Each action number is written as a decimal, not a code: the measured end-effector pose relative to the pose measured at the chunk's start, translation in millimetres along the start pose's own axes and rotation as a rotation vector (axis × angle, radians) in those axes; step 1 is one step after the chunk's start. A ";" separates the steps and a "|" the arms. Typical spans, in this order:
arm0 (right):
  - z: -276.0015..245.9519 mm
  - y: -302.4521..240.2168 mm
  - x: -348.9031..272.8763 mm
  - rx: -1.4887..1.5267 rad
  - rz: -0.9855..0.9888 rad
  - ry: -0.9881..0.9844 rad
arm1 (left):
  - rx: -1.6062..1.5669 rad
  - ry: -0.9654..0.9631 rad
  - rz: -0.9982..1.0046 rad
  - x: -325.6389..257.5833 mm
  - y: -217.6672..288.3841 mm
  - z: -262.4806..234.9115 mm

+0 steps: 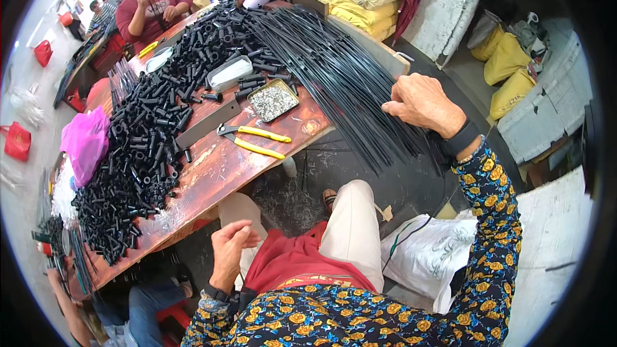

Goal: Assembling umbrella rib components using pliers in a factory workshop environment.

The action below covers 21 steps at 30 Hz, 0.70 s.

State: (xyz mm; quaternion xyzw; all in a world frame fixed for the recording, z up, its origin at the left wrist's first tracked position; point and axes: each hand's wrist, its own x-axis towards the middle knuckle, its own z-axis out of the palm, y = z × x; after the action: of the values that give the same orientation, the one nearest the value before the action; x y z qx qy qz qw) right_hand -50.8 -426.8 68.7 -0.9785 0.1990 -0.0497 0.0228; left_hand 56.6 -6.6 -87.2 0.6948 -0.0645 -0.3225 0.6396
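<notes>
My right hand [424, 104] is closed at the right edge of a long bundle of thin black rods [340, 71], its thumb and forefinger pressed together. Whether a rod is between them is not visible. Over my lap, my left hand [232, 249] has its fingers curled in toward the thumb, and anything in it is too small to make out. A great heap of short black tubes [148, 128] covers much of the wooden table [222, 177]. Yellow-handled pliers [254, 139] lie near the table edge, beside a tin of small silvery metal bits [273, 99].
A flat metal bar [209, 125] and a clear plastic box [229, 73] lie among the tubes. A pink plastic bag [87, 144] rests at the left. Across the table sits a person in a red top [154, 9]. A white sack [427, 254] stands by my right leg.
</notes>
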 end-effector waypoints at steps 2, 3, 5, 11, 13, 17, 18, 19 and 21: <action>0.9 -1.6 16.8 0.051 -0.061 -0.035 | -0.003 0.059 -0.054 0.8 -1.8 -6.4; 5.1 -2.5 25.5 0.053 -0.068 -0.040 | -0.005 0.066 -0.058 3.9 0.4 -7.1; 20.7 -5.6 41.0 0.028 -0.175 -0.068 | -0.024 0.096 -0.084 9.5 4.6 -7.9; 43.2 -54.9 57.7 -0.040 -0.310 -0.106 | -0.156 0.152 0.004 15.7 22.1 -2.2; 55.4 -58.5 63.0 -0.077 -0.375 -0.042 | -0.166 0.157 0.048 10.0 18.3 -7.4; 69.9 -76.9 87.0 -0.168 -0.243 -0.049 | -0.240 0.323 0.134 -19.0 2.9 -39.4; 72.1 -82.1 90.7 -0.194 -0.210 -0.060 | -0.268 0.388 0.144 -28.9 -1.9 -52.7; 76.7 -80.8 91.4 -0.221 -0.167 -0.071 | -0.295 0.443 0.151 -36.7 -6.0 -63.5; 94.7 -66.3 94.3 -0.164 -0.126 0.003 | -0.344 0.469 0.172 -49.1 -10.2 -87.8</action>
State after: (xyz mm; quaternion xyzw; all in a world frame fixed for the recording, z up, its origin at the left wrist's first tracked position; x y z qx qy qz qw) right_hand 71.3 -400.4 -12.8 -0.9876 0.1403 -0.0360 -0.0610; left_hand 61.4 94.3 -81.1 0.6238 0.0819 -0.1041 0.7702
